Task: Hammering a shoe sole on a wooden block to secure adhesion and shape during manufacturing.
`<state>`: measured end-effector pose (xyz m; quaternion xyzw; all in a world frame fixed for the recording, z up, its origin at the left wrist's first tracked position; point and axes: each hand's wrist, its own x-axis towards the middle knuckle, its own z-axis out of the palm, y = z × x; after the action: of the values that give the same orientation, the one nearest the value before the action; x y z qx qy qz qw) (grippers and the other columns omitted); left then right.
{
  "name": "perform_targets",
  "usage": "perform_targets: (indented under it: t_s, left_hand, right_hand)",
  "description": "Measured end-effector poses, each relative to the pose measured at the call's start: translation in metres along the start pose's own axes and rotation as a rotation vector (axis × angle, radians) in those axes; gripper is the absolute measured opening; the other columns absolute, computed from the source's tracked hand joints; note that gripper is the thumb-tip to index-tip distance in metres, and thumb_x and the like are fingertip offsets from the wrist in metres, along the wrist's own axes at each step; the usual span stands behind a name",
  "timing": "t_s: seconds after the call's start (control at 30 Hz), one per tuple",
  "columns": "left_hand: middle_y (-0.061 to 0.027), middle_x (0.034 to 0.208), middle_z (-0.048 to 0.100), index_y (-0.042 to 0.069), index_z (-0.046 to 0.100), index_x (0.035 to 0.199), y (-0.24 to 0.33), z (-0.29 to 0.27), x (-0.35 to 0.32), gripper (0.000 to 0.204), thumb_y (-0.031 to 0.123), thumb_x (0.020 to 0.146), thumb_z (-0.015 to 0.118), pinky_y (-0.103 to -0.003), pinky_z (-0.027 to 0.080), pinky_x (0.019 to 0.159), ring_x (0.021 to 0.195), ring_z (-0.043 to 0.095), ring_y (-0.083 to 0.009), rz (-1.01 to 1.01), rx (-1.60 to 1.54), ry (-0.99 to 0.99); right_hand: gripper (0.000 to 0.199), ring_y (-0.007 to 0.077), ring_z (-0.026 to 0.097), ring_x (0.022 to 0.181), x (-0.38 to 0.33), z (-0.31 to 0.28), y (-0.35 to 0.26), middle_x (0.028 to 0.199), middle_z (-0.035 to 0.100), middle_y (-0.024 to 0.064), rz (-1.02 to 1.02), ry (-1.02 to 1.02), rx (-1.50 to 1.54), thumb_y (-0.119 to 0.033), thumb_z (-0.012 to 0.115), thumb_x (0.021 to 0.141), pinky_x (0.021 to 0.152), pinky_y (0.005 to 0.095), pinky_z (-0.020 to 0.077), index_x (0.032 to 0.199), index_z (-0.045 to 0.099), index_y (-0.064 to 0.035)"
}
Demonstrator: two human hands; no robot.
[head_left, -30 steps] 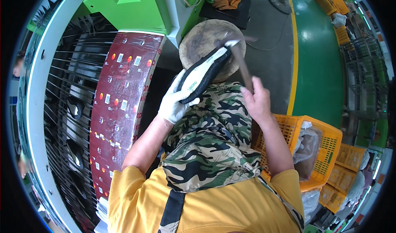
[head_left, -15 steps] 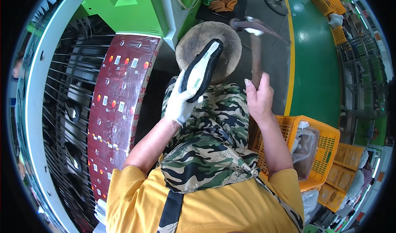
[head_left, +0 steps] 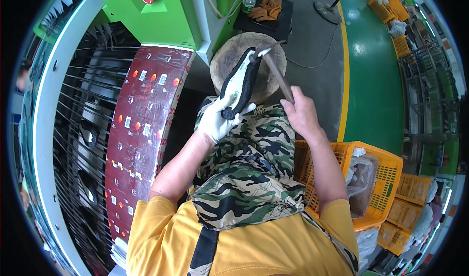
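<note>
My left hand (head_left: 217, 122), in a white glove, grips the near end of a black shoe upper (head_left: 237, 84) with its white sole side turned up. The shoe slants away from me over a round wooden block (head_left: 273, 83); whether it rests on the wood I cannot tell. In my bare right hand (head_left: 304, 114) is the wooden handle of a hammer (head_left: 278, 74), fingers wrapped round it. The hammer's dark metal head lies over the far right edge of the shoe, touching it or just above.
At my right stands an orange plastic crate (head_left: 391, 178) with clear bags inside. Left of me is a wrapped maroon panel (head_left: 141, 129) beside a rack of dark bars (head_left: 83, 105). Beyond the block, orange gloves (head_left: 267, 7) and a green bottle (head_left: 248, 3) sit on a black stand.
The hammer has swung down and left from its raised place to the shoe's far end. My right hand has tilted leftward; the shoe has turned slightly more upright in my left hand.
</note>
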<state>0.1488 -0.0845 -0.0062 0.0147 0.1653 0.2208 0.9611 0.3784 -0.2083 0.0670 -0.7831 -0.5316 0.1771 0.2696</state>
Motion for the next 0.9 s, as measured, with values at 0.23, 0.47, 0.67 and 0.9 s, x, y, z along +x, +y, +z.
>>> perform_targets:
  t_s: [0.23, 0.47, 0.67, 0.9]
  left_hand:
    - [-0.0144, 0.128, 0.063, 0.008, 0.046, 0.144, -0.013, 0.010, 0.002, 0.049, 0.007, 0.096, 0.058, -0.033, 0.055, 0.057, 0.110, 0.068, -0.0404, 0.081, 0.204, 0.077]
    - [-0.0116, 0.111, 0.065, 0.005, 0.051, 0.132, -0.013, 0.024, -0.004, 0.044, -0.005, 0.089, 0.055, -0.033, 0.048, 0.054, 0.088, 0.069, -0.0310, 0.145, 0.303, 0.188]
    - [-0.0109, 0.113, 0.065, 0.005, 0.051, 0.135, -0.019, 0.038, -0.006, 0.046, -0.003, 0.090, 0.057, -0.032, 0.046, 0.056, 0.091, 0.069, -0.0285, 0.140, 0.514, 0.304]
    - [-0.0109, 0.108, 0.066, 0.007, 0.051, 0.132, -0.017, 0.042, -0.014, 0.043, -0.007, 0.091, 0.053, -0.031, 0.045, 0.051, 0.082, 0.071, -0.0260, 0.141, 0.528, 0.344]
  right_hand:
    - [0.032, 0.0412, 0.067, 0.070, 0.017, 0.015, -0.012, 0.076, 0.064, 0.0236, -0.069, 0.269, 0.070, -0.014, 0.065, 0.096, 0.064, 0.0455, 0.0519, 0.117, 0.048, 0.0024]
    - [0.034, 0.0505, 0.065, 0.075, 0.033, 0.002, -0.025, 0.077, 0.063, 0.0277, -0.172, 0.108, -0.041, -0.012, 0.065, 0.094, 0.065, 0.0525, 0.0508, 0.119, 0.048, 0.0011]
    - [0.028, 0.0511, 0.065, 0.082, 0.055, 0.016, 0.013, 0.082, 0.065, 0.0296, -0.033, 0.015, -0.254, -0.014, 0.064, 0.095, 0.070, 0.0545, 0.0506, 0.113, 0.047, 0.0004]
    - [0.028, 0.0497, 0.065, 0.078, 0.061, 0.028, 0.012, 0.079, 0.066, 0.0282, -0.072, 0.216, -0.083, -0.014, 0.067, 0.092, 0.070, 0.0576, 0.0510, 0.107, 0.048, 0.0016]
